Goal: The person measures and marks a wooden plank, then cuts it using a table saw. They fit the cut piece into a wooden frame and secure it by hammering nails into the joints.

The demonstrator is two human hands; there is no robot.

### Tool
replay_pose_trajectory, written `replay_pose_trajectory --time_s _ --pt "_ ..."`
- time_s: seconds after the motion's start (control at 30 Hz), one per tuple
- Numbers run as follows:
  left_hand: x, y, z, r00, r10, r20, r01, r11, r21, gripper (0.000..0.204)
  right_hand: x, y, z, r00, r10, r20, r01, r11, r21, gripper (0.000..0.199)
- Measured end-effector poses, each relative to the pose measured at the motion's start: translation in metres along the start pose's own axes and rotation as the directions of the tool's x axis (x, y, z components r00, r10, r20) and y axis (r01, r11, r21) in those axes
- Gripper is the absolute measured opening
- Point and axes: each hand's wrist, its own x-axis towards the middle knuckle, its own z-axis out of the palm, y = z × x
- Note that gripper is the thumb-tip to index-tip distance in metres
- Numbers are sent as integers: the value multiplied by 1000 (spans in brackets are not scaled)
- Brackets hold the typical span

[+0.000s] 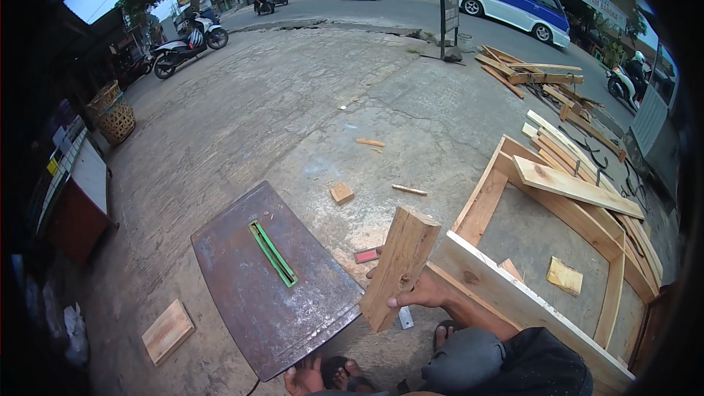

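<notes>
My right hand (423, 292) grips a thick wooden block (401, 268) by its lower part, holding it tilted just off the right corner of a metal table top (242, 301). That top is brown and worn, with a green-edged slot (273, 254) in its middle. Low at the table's near edge is my left hand (304, 378). Its fingers reach up against or under the edge, and their tips are partly hidden, so I cannot tell whether they grip anything. Behind the block, a small red and grey rectangular piece (366, 255) lies on the ground.
A wooden frame (488, 209) stands close on my right, with planks (579, 187) on it and more wood (539, 77) beyond. A board (168, 331) lies left of the table, a small block (342, 193) ahead. Farther off are a basket (111, 114), motorbikes and a blue-white van (513, 0).
</notes>
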Motion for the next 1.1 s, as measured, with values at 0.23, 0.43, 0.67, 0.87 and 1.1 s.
replay_pose_trajectory --time_s 0.23,0.43,0.67,0.87,1.1 --pt "16 49 22 995 98 10 -98 995 -32 69 -15 -20 -15 985 -13 -170 -1 996 -86 121" --pt "64 125 -14 988 100 -121 -99 995 10 68 -48 -52 -39 888 -172 -425 71 967 -243 124" --pt "30 119 29 824 326 -464 46 778 627 76 -130 -130 -71 604 -407 -685 75 885 -460 109" --pt "-26 70 80 896 200 -397 279 442 852 25 -176 -147 -173 531 -355 -770 -136 861 -491 66" --pt "33 -33 296 821 -571 -10 -47 -84 995 30 -165 -40 -269 789 96 -607 -333 896 -292 39"
